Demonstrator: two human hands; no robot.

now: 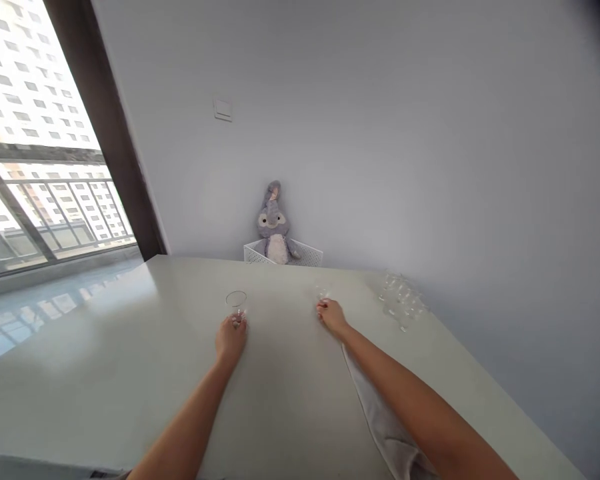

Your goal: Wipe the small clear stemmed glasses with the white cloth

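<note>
My left hand [231, 340] is closed around the lower part of a clear drinking glass [237, 308], whose thin round rim shows above the fingers. Farther right, my right hand [333, 316] is closed, its fingertips pinched at a small clear object [323, 293] that is too faint to name. Both hands are low over the pale table [280, 373], well apart from each other. To the right of my right hand lies a cluster of small clear pieces [401, 297]; their exact kind is hard to make out.
Behind the table's far edge, a grey plush toy [277, 230] sits in a white perforated basket [307, 254] against the wall. Grey cloth [380, 413] shows beneath my right forearm. A window with a railing [70, 200] is at the left.
</note>
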